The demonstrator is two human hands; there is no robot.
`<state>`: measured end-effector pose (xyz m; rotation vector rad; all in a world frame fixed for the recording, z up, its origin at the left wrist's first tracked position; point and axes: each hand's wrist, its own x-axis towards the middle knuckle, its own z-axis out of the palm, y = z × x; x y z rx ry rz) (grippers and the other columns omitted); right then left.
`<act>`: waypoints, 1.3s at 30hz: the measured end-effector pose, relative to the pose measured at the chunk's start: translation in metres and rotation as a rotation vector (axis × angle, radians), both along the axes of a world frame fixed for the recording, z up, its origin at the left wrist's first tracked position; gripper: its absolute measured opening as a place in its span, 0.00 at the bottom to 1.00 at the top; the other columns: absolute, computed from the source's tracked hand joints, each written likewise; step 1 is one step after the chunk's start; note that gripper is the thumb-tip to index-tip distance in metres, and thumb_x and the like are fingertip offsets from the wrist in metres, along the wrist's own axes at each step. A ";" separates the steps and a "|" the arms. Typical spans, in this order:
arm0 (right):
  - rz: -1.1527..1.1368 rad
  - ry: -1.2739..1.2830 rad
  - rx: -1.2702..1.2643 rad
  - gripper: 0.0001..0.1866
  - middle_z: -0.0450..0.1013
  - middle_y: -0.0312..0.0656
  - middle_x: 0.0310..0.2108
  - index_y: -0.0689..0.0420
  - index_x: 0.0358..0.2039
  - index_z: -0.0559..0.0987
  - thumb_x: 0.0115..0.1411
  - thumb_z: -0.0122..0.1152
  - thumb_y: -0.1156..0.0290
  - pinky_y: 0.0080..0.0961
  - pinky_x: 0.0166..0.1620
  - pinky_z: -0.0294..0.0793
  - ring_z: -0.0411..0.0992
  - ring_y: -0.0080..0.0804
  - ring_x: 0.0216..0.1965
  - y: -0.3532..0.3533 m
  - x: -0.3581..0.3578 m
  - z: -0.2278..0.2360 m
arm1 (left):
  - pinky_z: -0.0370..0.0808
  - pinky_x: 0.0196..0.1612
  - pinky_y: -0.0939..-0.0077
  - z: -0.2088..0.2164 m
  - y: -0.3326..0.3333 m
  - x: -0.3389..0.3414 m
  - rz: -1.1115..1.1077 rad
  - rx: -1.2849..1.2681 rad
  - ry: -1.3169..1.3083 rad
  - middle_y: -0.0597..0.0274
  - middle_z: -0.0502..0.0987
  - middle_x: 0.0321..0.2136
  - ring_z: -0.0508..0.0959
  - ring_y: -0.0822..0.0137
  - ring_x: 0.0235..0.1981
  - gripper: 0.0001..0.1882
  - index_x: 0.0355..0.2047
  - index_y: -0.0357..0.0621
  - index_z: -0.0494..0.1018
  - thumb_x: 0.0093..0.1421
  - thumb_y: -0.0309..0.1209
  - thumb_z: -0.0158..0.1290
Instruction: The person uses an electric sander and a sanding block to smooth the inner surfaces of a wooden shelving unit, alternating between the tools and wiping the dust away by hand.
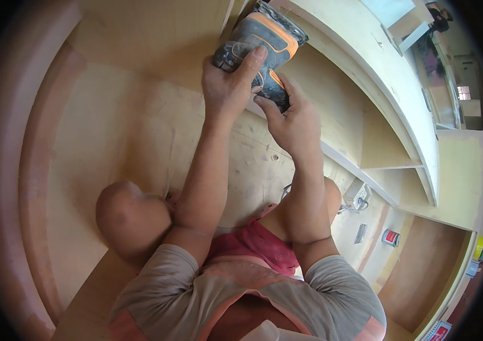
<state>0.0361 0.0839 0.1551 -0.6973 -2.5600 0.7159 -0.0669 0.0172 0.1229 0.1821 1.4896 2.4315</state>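
A dusty dark grey and orange power sander (pixel 269 41) is raised in front of me near the top of the view. My left hand (pixel 224 85) is closed round its left side, with the thumb lying over the body. My right hand (pixel 297 120) grips the narrower rear end, thumb and fingers on either side. The sander's flat pad side faces up and right, close to the front edge of a pale wooden cabinet (pixel 332 25). Whether the pad touches the wood, I cannot tell.
Open cabinet compartments (pixel 386 136) curve along the right. A small tin (pixel 390 237) stands at the lower right, near a power socket box (pixel 356 196) with cables. Plywood panels (pixel 133 119) lie to the left and beneath me. My bent knees flank my arms.
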 end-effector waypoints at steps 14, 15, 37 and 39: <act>0.025 0.339 -0.121 0.25 0.77 0.50 0.27 0.59 0.48 0.74 0.49 0.68 0.67 0.29 0.31 0.74 0.76 0.39 0.25 0.007 -0.005 0.020 | 0.73 0.28 0.81 0.051 0.004 0.000 0.012 -0.085 0.181 0.65 0.77 0.25 0.75 0.75 0.25 0.18 0.30 0.35 0.76 0.50 0.40 0.64; 0.033 0.345 -0.109 0.25 0.77 0.50 0.27 0.59 0.48 0.74 0.49 0.68 0.67 0.29 0.31 0.74 0.76 0.39 0.25 0.007 -0.005 0.018 | 0.73 0.28 0.81 0.047 0.002 -0.003 -0.072 0.067 0.170 0.65 0.77 0.25 0.75 0.76 0.26 0.18 0.30 0.35 0.76 0.50 0.40 0.64; 0.005 0.187 0.048 0.28 0.76 0.49 0.23 0.61 0.45 0.75 0.47 0.70 0.58 0.32 0.28 0.74 0.76 0.45 0.24 0.005 -0.005 0.009 | 0.74 0.32 0.80 0.020 0.006 -0.001 -0.027 -0.020 0.074 0.62 0.77 0.27 0.75 0.75 0.28 0.19 0.30 0.33 0.75 0.52 0.41 0.63; 0.046 0.192 0.118 0.28 0.76 0.49 0.24 0.61 0.45 0.74 0.48 0.70 0.58 0.33 0.29 0.74 0.76 0.46 0.25 0.007 -0.006 0.007 | 0.75 0.30 0.78 0.011 0.007 -0.005 0.018 -0.057 0.102 0.58 0.77 0.27 0.76 0.73 0.27 0.24 0.32 0.30 0.72 0.49 0.42 0.65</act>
